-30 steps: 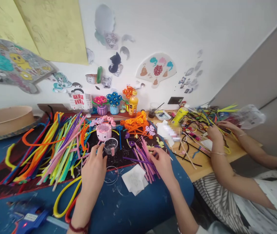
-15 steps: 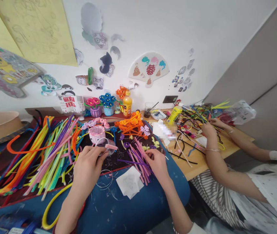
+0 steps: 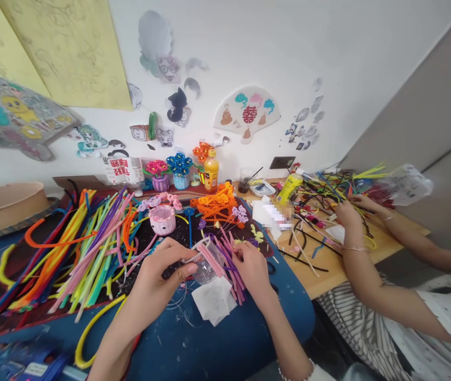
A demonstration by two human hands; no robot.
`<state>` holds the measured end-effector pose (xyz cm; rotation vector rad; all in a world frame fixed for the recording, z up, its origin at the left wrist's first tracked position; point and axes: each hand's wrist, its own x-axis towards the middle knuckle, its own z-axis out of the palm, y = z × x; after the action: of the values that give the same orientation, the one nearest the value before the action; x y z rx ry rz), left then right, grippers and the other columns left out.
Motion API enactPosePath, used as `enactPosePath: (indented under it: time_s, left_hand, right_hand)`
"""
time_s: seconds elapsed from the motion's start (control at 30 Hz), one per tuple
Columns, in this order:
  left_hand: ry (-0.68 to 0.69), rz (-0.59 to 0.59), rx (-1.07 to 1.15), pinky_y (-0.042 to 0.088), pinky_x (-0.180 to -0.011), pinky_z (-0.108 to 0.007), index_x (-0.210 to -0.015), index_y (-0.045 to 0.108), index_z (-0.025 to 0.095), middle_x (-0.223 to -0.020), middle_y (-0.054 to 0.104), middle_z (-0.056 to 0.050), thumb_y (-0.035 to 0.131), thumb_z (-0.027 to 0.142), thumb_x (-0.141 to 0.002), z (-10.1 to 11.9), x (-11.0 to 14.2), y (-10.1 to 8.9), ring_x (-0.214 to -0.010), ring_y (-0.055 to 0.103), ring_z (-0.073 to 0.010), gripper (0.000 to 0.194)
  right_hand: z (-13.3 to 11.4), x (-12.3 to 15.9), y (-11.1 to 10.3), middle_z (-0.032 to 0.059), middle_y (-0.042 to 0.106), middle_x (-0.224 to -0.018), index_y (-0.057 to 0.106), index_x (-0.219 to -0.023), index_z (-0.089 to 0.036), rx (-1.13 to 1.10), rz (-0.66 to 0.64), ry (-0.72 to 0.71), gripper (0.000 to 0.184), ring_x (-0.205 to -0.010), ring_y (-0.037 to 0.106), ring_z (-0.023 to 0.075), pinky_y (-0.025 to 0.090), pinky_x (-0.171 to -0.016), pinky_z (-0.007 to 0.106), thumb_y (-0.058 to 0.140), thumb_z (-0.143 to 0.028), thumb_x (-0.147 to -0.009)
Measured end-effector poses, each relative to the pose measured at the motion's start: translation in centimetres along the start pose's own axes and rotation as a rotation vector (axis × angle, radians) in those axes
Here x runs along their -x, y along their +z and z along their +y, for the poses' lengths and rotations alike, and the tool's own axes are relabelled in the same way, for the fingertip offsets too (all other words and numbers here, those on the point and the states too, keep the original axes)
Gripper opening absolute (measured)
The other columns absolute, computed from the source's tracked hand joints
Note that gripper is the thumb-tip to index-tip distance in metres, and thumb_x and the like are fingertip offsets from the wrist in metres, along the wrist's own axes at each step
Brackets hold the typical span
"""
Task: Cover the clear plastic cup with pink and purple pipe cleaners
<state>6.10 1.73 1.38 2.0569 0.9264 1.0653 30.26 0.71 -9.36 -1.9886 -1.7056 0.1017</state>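
Blue desk (image 3: 194, 349), edge rounding at five o'clock, spreads between the forearms (image 3: 124, 323) to a white tissue (image 3: 214, 302). At six, the left hand (image 3: 164, 269) pinches a tilted clear cup (image 3: 203, 272) bearing pink strips (image 3: 211, 260); the right hand (image 3: 252, 265) curls at pink stems (image 3: 237, 289), grip unclear.

- The blue glue gun (image 3: 52, 365) was blurred and cut by the bottom edge.
- What, if anything, the right hand (image 3: 251, 266) pinched was too small to tell.

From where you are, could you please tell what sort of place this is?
Probably a craft workshop: many-coloured pipe cleaners lie in a heap, what looks like a blue glue gun rests nearby, and potted pipe-cleaner flowers stand by the wall.
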Motion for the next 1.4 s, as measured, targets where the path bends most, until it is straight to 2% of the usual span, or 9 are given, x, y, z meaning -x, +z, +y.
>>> enactPosePath:
  time_s: [0.2,0.43,0.67,0.8,0.97,1.1,1.17,1.27,1.4]
  left_hand:
    - [-0.016,0.014,-0.091,0.050,-0.066,-0.029,-0.090,0.074,0.024,-0.081,0.069,-0.004,0.058,0.035,-0.092,-0.9,0.2,-0.5,-0.076,0.061,-0.0187,0.019]
    - [0.039,0.047,-0.643,0.045,-0.075,-0.038,-0.090,0.075,0.024,-0.090,0.077,-0.006,0.051,0.034,-0.095,-5.3,0.4,-0.5,-0.086,0.059,-0.0262,0.027]
    - [0.045,0.035,-0.753,0.045,-0.071,-0.037,-0.087,0.078,0.026,-0.104,0.076,-0.007,0.052,0.026,-0.093,-7.1,0.8,0.0,-0.093,0.059,-0.0276,0.027]
    - [0.062,0.055,-0.783,0.048,-0.076,-0.038,-0.088,0.077,0.026,-0.105,0.075,-0.008,0.052,0.024,-0.092,-7.6,1.2,0.0,-0.098,0.061,-0.0282,0.025]
    - [0.086,0.147,-0.786,0.049,-0.079,-0.041,-0.104,0.073,0.020,-0.109,0.074,-0.010,0.052,0.026,-0.093,-7.2,1.7,-0.1,-0.098,0.062,-0.0300,0.024]
    - [0.079,0.290,-0.765,0.047,-0.075,-0.039,-0.078,0.067,0.017,-0.084,0.072,-0.009,0.053,0.032,-0.096,-5.6,2.2,0.1,-0.081,0.061,-0.0265,0.027]
    - [0.077,0.320,-0.742,0.046,-0.069,-0.036,-0.067,0.060,0.019,-0.071,0.068,-0.006,0.055,0.032,-0.096,-4.7,2.3,0.6,-0.072,0.059,-0.0234,0.032]
    - [0.088,0.268,-0.689,0.046,-0.069,-0.034,-0.064,0.057,0.020,-0.073,0.069,-0.004,0.056,0.028,-0.095,-3.7,2.5,2.1,-0.071,0.061,-0.0209,0.032]
    - [0.100,0.114,-0.605,0.050,-0.069,-0.033,-0.089,0.068,0.020,-0.092,0.075,-0.004,0.054,0.017,-0.092,-3.3,2.7,5.6,-0.082,0.068,-0.0226,0.014]
  right_hand:
    - [-0.5,-0.5,-0.1,0.0034,0.063,-0.089,0.066,-0.089,-0.022,0.047,-0.066,-0.060,0.012,-0.074,0.062,0.0188,0.034,-0.056,0.025,0.062,-0.012,-0.084]
    - [-1.0,-0.6,0.5,0.0061,0.062,-0.095,0.067,-0.090,-0.021,0.013,-0.058,-0.030,0.009,-0.076,0.063,0.0197,0.037,-0.059,0.026,0.061,-0.015,-0.088]
    - [-1.4,-1.0,0.6,0.0028,0.057,-0.081,0.064,-0.072,-0.020,-0.204,0.042,0.009,0.014,-0.063,0.057,0.0159,0.037,-0.056,0.025,0.060,-0.012,-0.083]
    - [-1.3,-1.4,-0.5,0.0012,0.057,-0.074,0.066,-0.077,-0.019,-0.427,0.133,0.006,0.012,-0.060,0.055,0.0153,0.044,-0.058,0.026,0.059,-0.024,-0.085]
    - [-1.4,-1.6,-2.1,0.0025,0.063,-0.073,0.065,-0.086,-0.017,-0.688,0.226,0.036,0.022,-0.060,0.057,0.0160,0.048,-0.057,0.027,0.061,-0.038,-0.087]
    - [-1.8,-1.7,-2.9,0.0050,0.067,-0.080,0.065,-0.087,-0.017,-0.809,0.303,0.059,0.023,-0.069,0.062,0.0176,0.051,-0.063,0.028,0.062,-0.040,-0.088]
    - [-1.9,-1.8,-3.0,0.0056,0.068,-0.083,0.066,-0.086,-0.017,-0.832,0.345,0.062,0.021,-0.072,0.061,0.0178,0.050,-0.067,0.029,0.064,-0.039,-0.087]
    - [-2.2,-1.7,-2.9,0.0056,0.068,-0.085,0.068,-0.083,-0.017,-0.852,0.350,0.055,0.020,-0.072,0.060,0.0175,0.050,-0.067,0.029,0.070,-0.037,-0.083]
    - [-2.5,-1.4,-2.4,0.0052,0.070,-0.080,0.067,-0.083,-0.017,-0.891,0.297,0.065,0.020,-0.068,0.064,0.0180,0.052,-0.065,0.030,0.069,-0.037,-0.085]
